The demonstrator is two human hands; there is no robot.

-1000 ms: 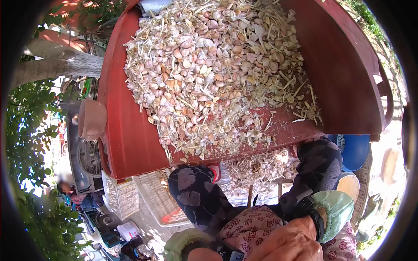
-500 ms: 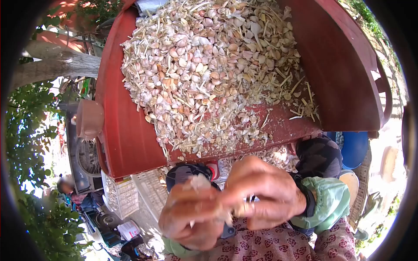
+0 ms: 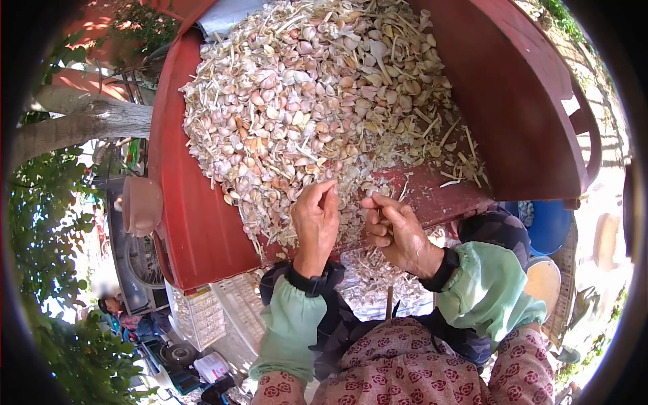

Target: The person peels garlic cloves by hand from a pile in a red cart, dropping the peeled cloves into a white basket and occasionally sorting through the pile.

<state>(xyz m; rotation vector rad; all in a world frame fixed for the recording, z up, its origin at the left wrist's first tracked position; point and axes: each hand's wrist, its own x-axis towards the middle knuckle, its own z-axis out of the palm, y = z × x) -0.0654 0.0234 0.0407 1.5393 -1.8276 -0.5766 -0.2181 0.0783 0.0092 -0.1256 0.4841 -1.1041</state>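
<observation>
A heap of loose garlic cloves [image 3: 283, 115], mixed with dry skins and stalks, lies in a red tub [image 3: 202, 229] in front of me. My left hand [image 3: 316, 219] is over the near part of the heap, thumb and forefinger pressed together at the tips. Beside it, my right hand [image 3: 401, 236] has its fingers curled and its thumb and forefinger pinched, close over the tub's near edge. I cannot tell what, if anything, sits in either pinch. Green sleeve covers and dark wristbands show on both forearms.
Dry skins [image 3: 378, 277] lie below the tub, between my knees. On the right stand a blue barrel [image 3: 550, 229] and a round pale lid [image 3: 542, 283]. White crates [image 3: 199, 317] stand at left, near a seated person [image 3: 128, 317]. A tree trunk [image 3: 101, 120] is behind.
Both hands have moved away from me, from close to my body out over the tub, and are now slightly apart. The pale garlic pieces seen at the fingers earlier no longer show there.
</observation>
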